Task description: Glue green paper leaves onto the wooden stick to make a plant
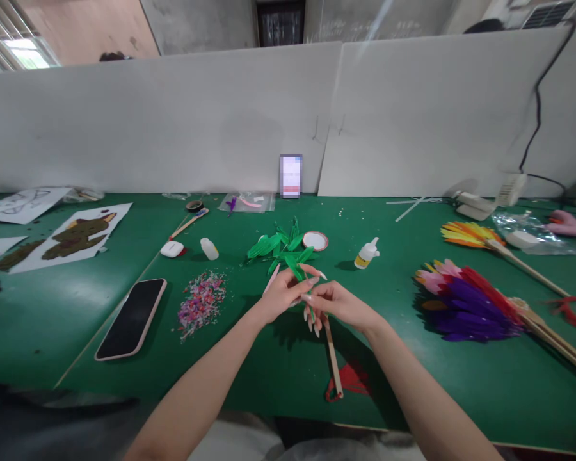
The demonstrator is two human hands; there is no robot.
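Observation:
My left hand [285,292] is closed in a pinch around a green leaf-shaped piece [295,266] with a thin stem. Close beside it, my right hand [340,303] pinches the lower stem end of the same piece, its other fingers curled underneath. Just beyond my hands lies a pile of similar green leaf pieces [269,245]. A flat wooden stick [335,362] with a red cord at its end runs out from beneath my right hand toward the table's front edge; its upper end is hidden. Next to the green pile is a round white lid [315,241] with a red rim.
A phone [132,319], a heap of colourful bits [201,304] and a small white bottle [209,248] lie to the left. A yellow-labelled glue bottle [366,253] stands right. Purple-red [475,301] and yellow-orange feathery fans [470,235] lie farther right. A lit phone [290,176] leans against the back panel.

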